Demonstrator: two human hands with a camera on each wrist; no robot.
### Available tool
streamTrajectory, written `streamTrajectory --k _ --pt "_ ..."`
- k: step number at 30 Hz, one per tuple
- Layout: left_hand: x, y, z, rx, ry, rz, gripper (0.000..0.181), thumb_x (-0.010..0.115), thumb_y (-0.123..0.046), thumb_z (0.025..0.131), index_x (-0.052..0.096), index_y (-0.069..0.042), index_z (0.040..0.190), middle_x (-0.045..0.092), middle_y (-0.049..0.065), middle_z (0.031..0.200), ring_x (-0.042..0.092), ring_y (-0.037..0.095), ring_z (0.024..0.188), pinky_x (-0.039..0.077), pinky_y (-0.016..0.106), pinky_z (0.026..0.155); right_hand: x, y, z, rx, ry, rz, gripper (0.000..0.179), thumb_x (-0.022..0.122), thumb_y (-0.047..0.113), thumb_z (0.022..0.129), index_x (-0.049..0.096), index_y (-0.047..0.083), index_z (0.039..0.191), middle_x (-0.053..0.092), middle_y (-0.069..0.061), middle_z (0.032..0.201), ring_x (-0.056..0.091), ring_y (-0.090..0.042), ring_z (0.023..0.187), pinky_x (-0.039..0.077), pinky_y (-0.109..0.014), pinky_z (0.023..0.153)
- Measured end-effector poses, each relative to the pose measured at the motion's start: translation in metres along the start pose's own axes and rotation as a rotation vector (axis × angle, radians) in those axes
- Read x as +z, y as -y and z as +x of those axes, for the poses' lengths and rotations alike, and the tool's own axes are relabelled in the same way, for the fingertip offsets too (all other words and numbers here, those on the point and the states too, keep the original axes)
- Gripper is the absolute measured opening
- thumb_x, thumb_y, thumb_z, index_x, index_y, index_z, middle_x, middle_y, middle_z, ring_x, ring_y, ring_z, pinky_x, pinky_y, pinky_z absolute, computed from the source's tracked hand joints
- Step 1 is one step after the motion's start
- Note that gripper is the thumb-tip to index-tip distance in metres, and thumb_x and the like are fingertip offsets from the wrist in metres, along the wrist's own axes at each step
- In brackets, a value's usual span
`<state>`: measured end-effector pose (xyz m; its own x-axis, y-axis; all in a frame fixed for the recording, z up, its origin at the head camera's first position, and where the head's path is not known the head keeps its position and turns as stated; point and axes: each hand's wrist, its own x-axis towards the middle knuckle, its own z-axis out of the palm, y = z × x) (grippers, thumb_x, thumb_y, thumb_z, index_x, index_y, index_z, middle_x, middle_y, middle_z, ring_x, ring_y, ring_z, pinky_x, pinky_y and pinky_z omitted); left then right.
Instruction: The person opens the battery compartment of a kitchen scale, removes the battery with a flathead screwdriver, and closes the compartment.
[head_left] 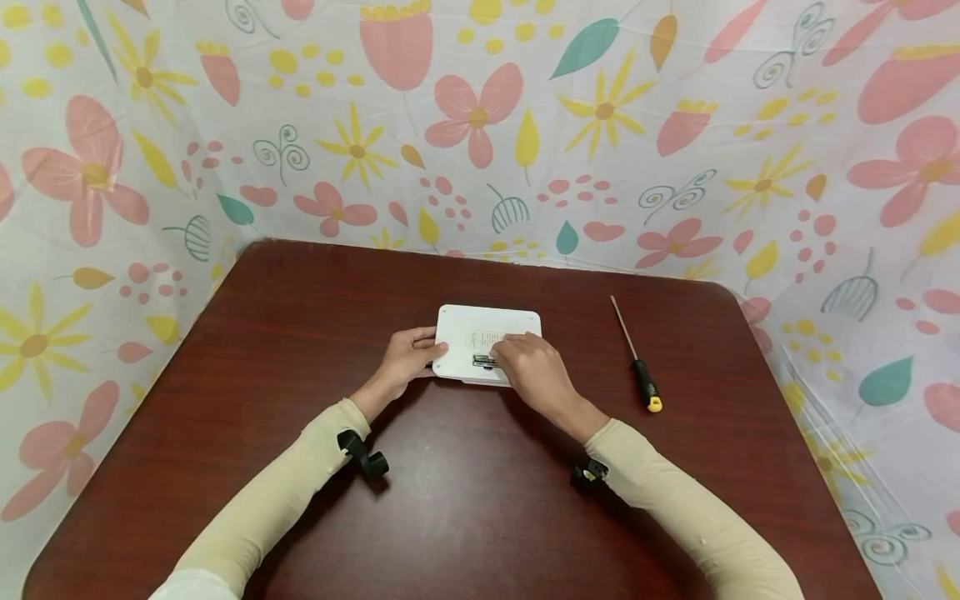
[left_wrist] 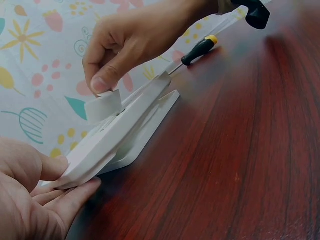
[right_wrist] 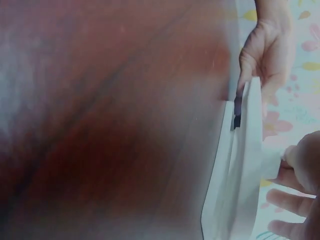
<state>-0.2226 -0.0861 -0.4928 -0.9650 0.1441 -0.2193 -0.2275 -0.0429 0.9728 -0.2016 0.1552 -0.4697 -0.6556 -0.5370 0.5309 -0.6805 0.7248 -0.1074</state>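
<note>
A flat white device (head_left: 461, 321) lies on the table with its underside up, showing corner screws, a printed label and an uncovered battery compartment (head_left: 486, 361). At its left edge my left hand (head_left: 405, 357) grips it, thumb on top and fingers below. Over its right part, my right hand (head_left: 534, 371) pinches a small white cover (left_wrist: 103, 107) between thumb and finger. That cover stands tilted up from the device near the compartment, seen in the left wrist view; whether it touches cannot be told. A second white layer (left_wrist: 145, 137) shows beneath the device.
A screwdriver (head_left: 643, 385) with a black and yellow handle lies right of the device, its tip pointing away. The dark red wooden table (head_left: 435, 500) meets a flower-patterned curtain (head_left: 472, 167) at the back and both sides.
</note>
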Motion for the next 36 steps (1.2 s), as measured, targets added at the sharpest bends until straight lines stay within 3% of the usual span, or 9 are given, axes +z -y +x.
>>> streamTrajectory --k 7,13,17,21,25,29,36 --pt "0.000 0.000 -0.001 -0.020 -0.002 0.019 0.048 0.068 -0.003 0.097 0.055 0.003 0.143 0.066 0.027 0.126 0.073 0.021 0.090 0.063 0.034 0.074 -0.009 -0.017 0.004 0.335 -0.005 0.268 0.018 0.064 0.020 0.103 0.076 0.007 0.100 0.076 -0.006 0.090 0.071 -0.019 0.080 0.060 -0.040 0.070" --pt "-0.003 -0.001 -0.002 -0.019 -0.004 0.019 0.048 0.068 -0.003 0.098 0.054 0.003 0.143 0.065 0.027 0.127 0.073 0.021 0.090 0.063 0.033 0.073 -0.042 -0.044 0.006 0.588 0.027 0.448 0.023 0.064 0.026 0.103 0.078 0.007 0.105 0.074 -0.011 0.082 0.064 -0.026 0.070 0.050 -0.032 0.062" --pt "-0.001 -0.002 -0.002 -0.027 0.005 0.010 0.048 0.068 -0.002 0.098 0.054 0.003 0.143 0.065 0.027 0.127 0.073 0.021 0.089 0.063 0.033 0.074 -0.068 -0.073 -0.002 0.732 0.092 0.553 0.032 0.061 0.027 0.105 0.074 0.000 0.116 0.074 -0.021 0.107 0.073 -0.037 0.089 0.062 -0.037 0.073" --pt "0.000 -0.001 -0.002 -0.032 0.010 -0.001 0.048 0.067 -0.001 0.098 0.053 0.005 0.143 0.065 0.029 0.126 0.072 0.020 0.088 0.063 0.033 0.074 -0.087 -0.109 -0.016 0.854 0.141 0.675 0.042 0.055 0.027 0.108 0.064 -0.008 0.128 0.062 -0.026 0.129 0.067 -0.035 0.107 0.059 -0.047 0.092" --pt "0.000 -0.001 -0.002 -0.031 0.015 -0.010 0.048 0.067 0.000 0.097 0.053 0.006 0.143 0.064 0.030 0.127 0.071 0.019 0.088 0.063 0.033 0.074 -0.095 -0.142 -0.033 0.948 0.154 0.688 0.050 0.053 0.033 0.108 0.059 -0.009 0.135 0.059 -0.025 0.128 0.064 -0.023 0.107 0.059 -0.040 0.094" --pt "-0.001 -0.001 -0.002 -0.030 0.018 -0.006 0.049 0.067 -0.001 0.097 0.052 0.006 0.143 0.064 0.031 0.127 0.071 0.019 0.088 0.063 0.032 0.074 -0.097 -0.168 -0.048 1.027 0.160 0.660 0.056 0.051 0.037 0.108 0.055 -0.009 0.139 0.059 -0.026 0.130 0.068 -0.011 0.097 0.061 -0.029 0.086" --pt "0.001 -0.001 -0.002 -0.031 0.022 -0.014 0.049 0.067 -0.001 0.097 0.052 0.005 0.144 0.064 0.030 0.127 0.071 0.018 0.088 0.063 0.032 0.074 -0.098 -0.194 -0.066 1.161 0.171 0.638 0.057 0.048 0.034 0.109 0.049 -0.010 0.145 0.053 -0.031 0.141 0.065 0.001 0.085 0.060 -0.023 0.083"
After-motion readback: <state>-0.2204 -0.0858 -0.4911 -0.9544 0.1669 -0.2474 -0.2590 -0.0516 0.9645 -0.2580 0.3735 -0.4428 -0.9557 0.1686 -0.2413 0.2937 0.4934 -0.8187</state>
